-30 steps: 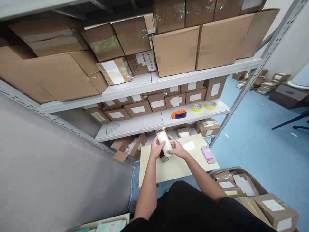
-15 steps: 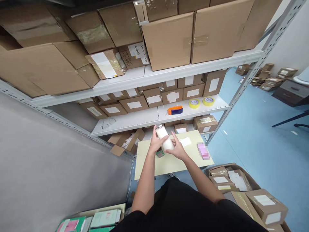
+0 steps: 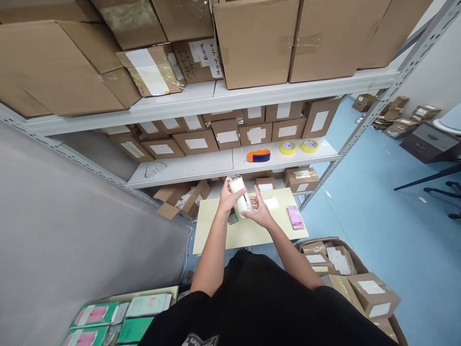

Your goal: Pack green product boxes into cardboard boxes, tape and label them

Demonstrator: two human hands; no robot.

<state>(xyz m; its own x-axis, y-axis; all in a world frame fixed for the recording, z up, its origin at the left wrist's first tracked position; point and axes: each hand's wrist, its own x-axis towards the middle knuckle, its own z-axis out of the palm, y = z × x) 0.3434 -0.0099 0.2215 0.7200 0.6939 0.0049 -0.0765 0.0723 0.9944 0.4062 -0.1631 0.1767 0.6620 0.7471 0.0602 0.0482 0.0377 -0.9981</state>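
Note:
Between my hands is a white tumbler point(image 3: 242, 198) with a metal rim and dark lettering down its side, tilted above the pale yellow tabletop point(image 3: 212, 230). My left hand point(image 3: 228, 198) wraps its upper left side near the rim, thumb across the front. Fingers of my right hand point(image 3: 259, 210) close around its lower right side. Beneath them on the tabletop, a small green box point(image 3: 233, 218) is partly covered by my left hand. A white sheet of paper point(image 3: 271, 203) lies just beyond my right hand, and a pink blurred item point(image 3: 295, 217) rests at the right edge.
Behind the tabletop stands a metal shelf point(image 3: 180, 169) stacked with cardboard boxes. On it lie an orange and blue tape dispenser point(image 3: 258, 155) and yellow tape rolls point(image 3: 288, 148). An open carton point(image 3: 183, 199) is at left, a large box of parcels point(image 3: 360, 274) at right, green boxes point(image 3: 135, 329) lower left.
The tumbler has turned in my hands, so its dark lettering now shows. The camera view has shifted, and both hands stay on the tumbler.

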